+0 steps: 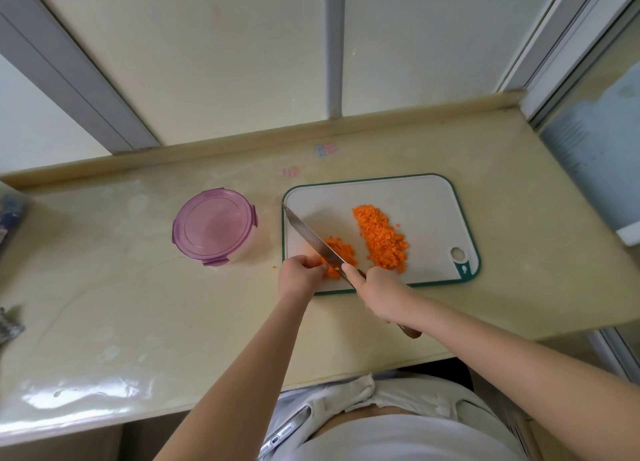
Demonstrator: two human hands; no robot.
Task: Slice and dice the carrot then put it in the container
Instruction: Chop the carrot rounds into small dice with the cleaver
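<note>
A white cutting board [408,197] with a green rim lies on the counter. On its right half sits a long heap of diced carrot [381,237]. A smaller bunch of carrot strips [341,249] lies at the board's near left. My left hand [299,273] holds those strips down with curled fingers. My right hand [375,292] grips the handle of a knife [311,235], whose blade crosses the strips and points away to the left. A round container [214,226] with a purple lid clipped on stands left of the board.
The beige counter [138,304] ends in a low raised ledge at the back, with window frames behind. One carrot crumb [274,267] lies on the counter near the board. Dark objects sit at the far left edge. The counter's front edge runs close to my body.
</note>
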